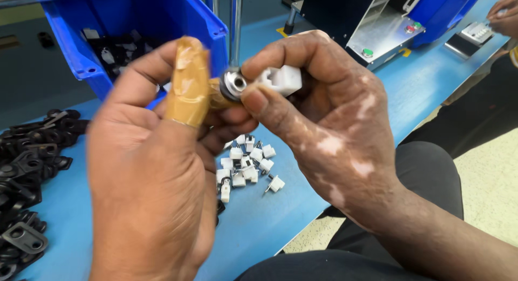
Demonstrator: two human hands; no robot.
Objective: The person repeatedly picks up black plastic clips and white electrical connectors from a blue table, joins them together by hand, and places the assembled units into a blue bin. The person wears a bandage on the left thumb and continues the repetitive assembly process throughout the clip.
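Blue bin (210, 27) w/ black parts (116, 49); both hands (156, 168) pinch white clip (283, 79).

The left hand (156, 173) is cut off at the bottom edge, so its wrist is out of view. This hand covers part of the small white clips (245, 165) lying below it on the blue table (259, 227). The metal ring part (233, 82) is pinched between both hands; its rear is hidden behind the taped left thumb (189, 81). The white plastic block (283, 79) is partly covered by the fingers of the right hand (324, 119). Black brackets (27, 168), left of the left hand, run past the left edge. The contents of the blue bin (135, 27) are too dark to identify. A co-worker's hand (504, 14) is cut off at the upper right corner.
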